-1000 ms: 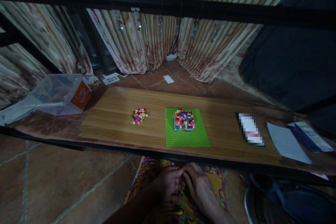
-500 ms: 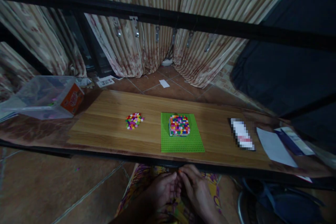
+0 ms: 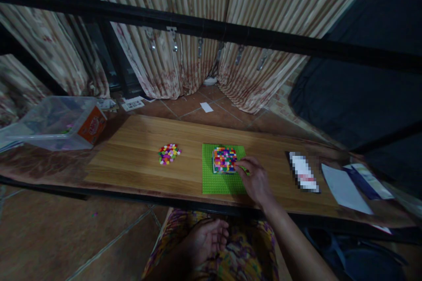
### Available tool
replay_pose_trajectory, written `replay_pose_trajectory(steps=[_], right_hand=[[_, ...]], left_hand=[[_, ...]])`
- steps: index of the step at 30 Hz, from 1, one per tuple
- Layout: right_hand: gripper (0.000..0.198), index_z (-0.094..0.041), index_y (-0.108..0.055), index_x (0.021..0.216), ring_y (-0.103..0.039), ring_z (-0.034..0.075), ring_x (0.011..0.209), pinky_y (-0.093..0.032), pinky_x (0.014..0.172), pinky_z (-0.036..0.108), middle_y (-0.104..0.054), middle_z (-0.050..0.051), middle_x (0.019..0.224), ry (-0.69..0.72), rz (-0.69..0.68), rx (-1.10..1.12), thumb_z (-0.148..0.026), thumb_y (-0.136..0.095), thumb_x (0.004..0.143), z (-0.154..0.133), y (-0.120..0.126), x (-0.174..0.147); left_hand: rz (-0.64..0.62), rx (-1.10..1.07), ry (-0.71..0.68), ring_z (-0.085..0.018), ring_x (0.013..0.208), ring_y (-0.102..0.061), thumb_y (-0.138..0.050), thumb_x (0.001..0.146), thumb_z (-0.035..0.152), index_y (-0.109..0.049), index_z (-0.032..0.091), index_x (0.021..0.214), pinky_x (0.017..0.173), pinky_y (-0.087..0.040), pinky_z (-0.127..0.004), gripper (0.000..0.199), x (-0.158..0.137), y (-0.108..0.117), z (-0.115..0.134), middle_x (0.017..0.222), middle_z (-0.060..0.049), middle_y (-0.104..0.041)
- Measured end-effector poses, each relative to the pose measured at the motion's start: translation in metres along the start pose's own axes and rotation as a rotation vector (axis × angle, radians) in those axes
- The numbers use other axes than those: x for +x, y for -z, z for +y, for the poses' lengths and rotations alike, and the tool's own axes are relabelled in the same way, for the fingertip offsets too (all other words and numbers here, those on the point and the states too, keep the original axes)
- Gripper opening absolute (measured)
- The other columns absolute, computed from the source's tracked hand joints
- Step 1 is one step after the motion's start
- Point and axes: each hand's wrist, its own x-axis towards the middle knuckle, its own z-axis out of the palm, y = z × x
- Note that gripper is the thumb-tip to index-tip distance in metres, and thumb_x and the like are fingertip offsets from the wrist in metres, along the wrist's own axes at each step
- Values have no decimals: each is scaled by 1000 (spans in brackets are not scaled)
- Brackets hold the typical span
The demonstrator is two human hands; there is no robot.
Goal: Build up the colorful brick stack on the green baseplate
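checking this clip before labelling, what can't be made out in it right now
Head view: whether the bare right hand pinches anything at the multicoloured plastic brick block; the hand itself hides that.
Head view: details on the white, dark-edged rectangular object; pixelation covers them.
Head view: what lies inside the clear plastic box; too small and blurred.

Head cam, fwd & down.

Baseplate (image 3: 219, 184) grn; fabric (image 3: 244, 248) prob. yel./purple.
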Motion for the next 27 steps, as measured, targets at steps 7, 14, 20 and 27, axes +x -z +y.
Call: replay_pose_trajectory(steps=[7,14,20,27], right_hand=[[22,-21,-70,80,-60,18,80,-47,69,30,-63,6,92,-83,-35,73,-35,-54,82,-2,3,7],[18,-21,-70,79,-59,18,85,-46,78,32,-61,5,96,-14,-75,-4,-30,-55,82,-4,7,8],[14,-21,-68,72,-59,17,82,-45,77,31,-62,4,89,-6,-76,34,-24,-55,78,-4,6,16],[11,-20,-68,69,-59,17,70,-44,69,30,-67,2,74,-335,-25,431,-29,-68,65,5,-6,15]], left_hand=[[-1,0,-1,-11,69,-57,-56,83,34,-65,12,91,68,-40,-25,25,-1,-1,0,81,-6,-61],[-6,-3,5,-12,70,-57,-55,83,36,-65,12,94,69,-40,-24,27,-1,0,-1,82,-6,-61],[6,14,3,-12,69,-57,-56,82,35,-64,13,94,68,-40,-24,26,3,3,-3,82,-6,-62],[-6,21,-30,-12,68,-58,-59,81,36,-64,13,94,66,-40,-24,27,4,5,-4,82,-7,-62]])
